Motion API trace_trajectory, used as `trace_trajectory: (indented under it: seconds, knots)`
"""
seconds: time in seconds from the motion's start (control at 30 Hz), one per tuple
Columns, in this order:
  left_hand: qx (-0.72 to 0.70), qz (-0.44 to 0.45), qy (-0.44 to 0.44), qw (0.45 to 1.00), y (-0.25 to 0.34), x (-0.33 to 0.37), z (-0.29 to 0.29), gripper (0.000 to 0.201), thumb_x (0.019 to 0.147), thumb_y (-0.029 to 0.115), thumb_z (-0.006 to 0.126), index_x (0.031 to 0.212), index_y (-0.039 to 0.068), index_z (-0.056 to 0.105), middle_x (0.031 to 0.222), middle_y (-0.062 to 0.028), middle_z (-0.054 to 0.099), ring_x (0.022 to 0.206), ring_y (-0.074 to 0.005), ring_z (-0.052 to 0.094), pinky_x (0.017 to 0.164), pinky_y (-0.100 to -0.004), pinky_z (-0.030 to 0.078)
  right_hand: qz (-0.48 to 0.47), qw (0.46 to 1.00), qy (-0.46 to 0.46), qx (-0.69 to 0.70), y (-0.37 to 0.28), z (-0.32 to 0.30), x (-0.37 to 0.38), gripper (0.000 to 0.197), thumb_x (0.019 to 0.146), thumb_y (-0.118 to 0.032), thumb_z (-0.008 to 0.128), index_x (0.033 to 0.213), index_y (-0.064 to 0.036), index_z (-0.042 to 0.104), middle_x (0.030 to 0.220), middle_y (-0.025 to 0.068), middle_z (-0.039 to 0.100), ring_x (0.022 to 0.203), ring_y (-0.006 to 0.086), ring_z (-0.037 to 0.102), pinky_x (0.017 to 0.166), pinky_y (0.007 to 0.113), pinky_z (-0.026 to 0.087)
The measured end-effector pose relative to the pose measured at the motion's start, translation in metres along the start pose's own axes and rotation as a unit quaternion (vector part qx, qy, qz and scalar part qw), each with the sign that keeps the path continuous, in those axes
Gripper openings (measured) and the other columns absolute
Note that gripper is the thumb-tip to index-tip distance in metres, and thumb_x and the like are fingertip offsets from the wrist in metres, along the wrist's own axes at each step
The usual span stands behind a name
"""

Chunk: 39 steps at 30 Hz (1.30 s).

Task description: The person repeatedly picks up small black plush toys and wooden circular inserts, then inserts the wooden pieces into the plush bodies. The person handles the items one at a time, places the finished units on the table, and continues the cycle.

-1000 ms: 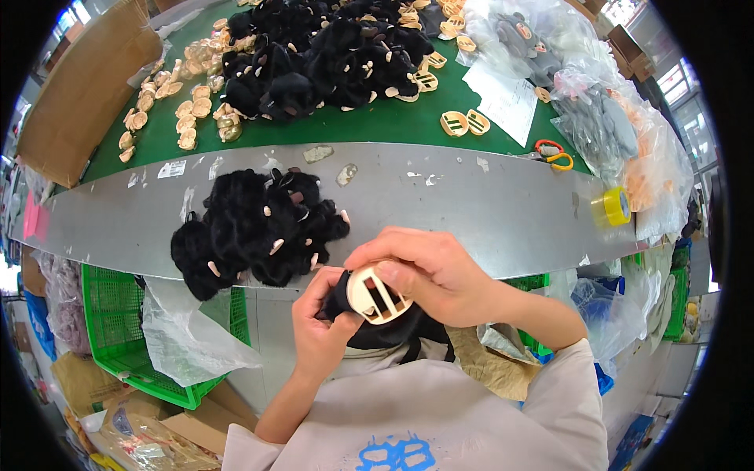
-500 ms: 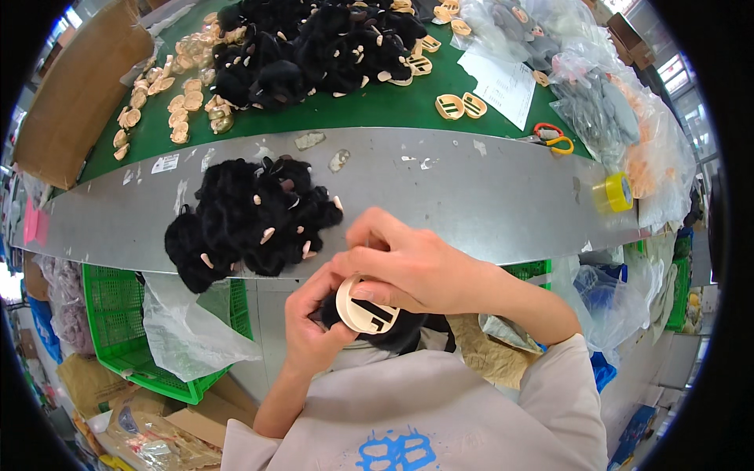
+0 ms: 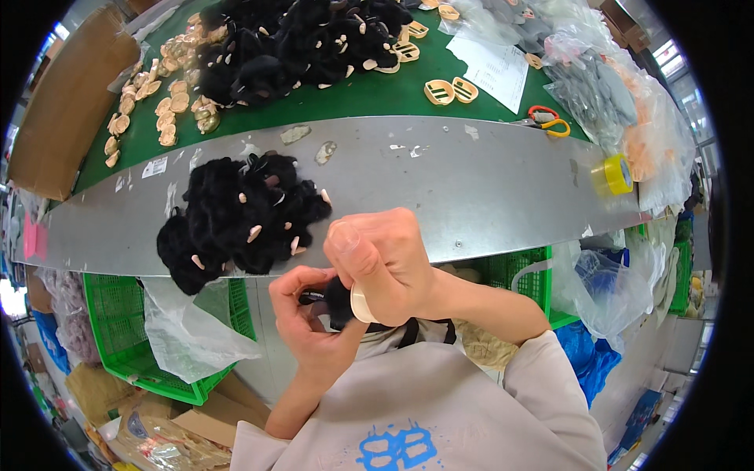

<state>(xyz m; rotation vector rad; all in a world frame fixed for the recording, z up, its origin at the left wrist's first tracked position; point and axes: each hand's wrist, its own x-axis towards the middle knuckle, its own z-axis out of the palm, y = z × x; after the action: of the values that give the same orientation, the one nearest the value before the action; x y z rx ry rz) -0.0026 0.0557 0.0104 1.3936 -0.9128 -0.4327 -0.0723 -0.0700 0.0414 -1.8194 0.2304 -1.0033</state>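
Note:
Fingers curled, my left hand holds a small black furry plush piece above my lap. A round beige plastic part is set against the plush; only its pale edge shows past my right hand. My right hand is closed in a fist directly over that part, thumb pressed along the bent forefinger. Whatever lies inside the fist is hidden. Left of my hands, a pile of black plush pieces with small pinkish bits on them rests on the grey metal table edge.
Beyond lie a larger black plush heap, beige plastic parts and scissors on the green surface. Yellow tape stands at right beside plastic bags. Below the table's left side is a green crate.
My right hand has turned from fingers bent over the beige part into a raised fist that covers most of it. My left hand has tilted the plush piece, and the view has shifted slightly.

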Motion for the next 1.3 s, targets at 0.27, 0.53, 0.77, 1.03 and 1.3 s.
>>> trace_trajectory:
  seconds: [0.27, 0.53, 0.77, 1.03, 1.3]
  knots:
    - [-0.055, -0.139, 0.068, 0.986, -0.016, 0.026, -0.005, 0.041, 0.080, -0.012, 0.064, 0.113, 0.004, 0.048, 0.097, -0.0016, 0.058, 0.089, -0.0067, 0.056, 0.068, -0.0180, 0.042, 0.229, 0.972, -0.044, -0.010, 0.004, -0.009, -0.022, 0.037, 0.093, -0.035, 0.063, 0.078, -0.0030, 0.055, 0.067, 0.0085, 0.053, 0.057, 0.0238, 0.047, 0.052, 0.032, 0.039]
    - [-0.401, -0.248, -0.053, 0.880, -0.026, 0.019, -0.013, 0.018, 0.095, 0.013, 0.063, 0.104, -0.002, 0.061, 0.091, -0.0024, 0.062, 0.073, -0.0063, 0.053, 0.062, -0.0206, 0.042, 0.178, 0.981, -0.013, -0.074, -0.005, -0.017, -0.040, 0.037, 0.075, -0.025, 0.083, 0.076, -0.0034, 0.053, 0.073, 0.0062, 0.045, 0.064, 0.0268, 0.042, 0.060, 0.037, 0.038]
    - [-0.206, -0.045, -0.063, 0.975, -0.028, 0.018, -0.001, 0.020, 0.095, 0.016, 0.065, 0.091, -0.001, 0.057, 0.086, -0.0021, 0.050, 0.070, -0.0062, 0.050, 0.057, -0.0209, 0.037, -0.097, 0.959, 0.089, -0.250, 0.007, -0.017, -0.034, 0.045, 0.068, -0.013, 0.086, 0.065, -0.0067, 0.042, 0.061, 0.0039, 0.039, 0.055, 0.0174, 0.034, 0.051, 0.031, 0.027]
    - [0.066, 0.101, -0.059, 0.991, -0.035, 0.021, 0.006, 0.016, 0.088, 0.007, 0.070, 0.089, -0.001, 0.056, 0.080, -0.0078, 0.053, 0.062, -0.0134, 0.051, 0.055, -0.0243, 0.040, 0.040, 0.978, 0.143, -0.145, 0.032, -0.015, -0.053, 0.027, 0.087, -0.025, 0.061, 0.076, -0.0014, 0.052, 0.082, 0.0129, 0.050, 0.072, 0.0253, 0.046, 0.065, 0.035, 0.038]
    - [0.098, 0.107, -0.084, 0.986, -0.043, 0.019, 0.021, 0.013, 0.087, 0.004, 0.067, 0.086, 0.000, 0.054, 0.079, -0.0104, 0.051, 0.060, -0.0213, 0.049, 0.052, -0.0319, 0.041, 0.136, 0.973, 0.149, -0.114, 0.028, -0.002, -0.047, 0.029, 0.099, -0.020, 0.038, 0.092, 0.0016, 0.056, 0.082, 0.0102, 0.054, 0.068, 0.0170, 0.049, 0.061, 0.032, 0.041]
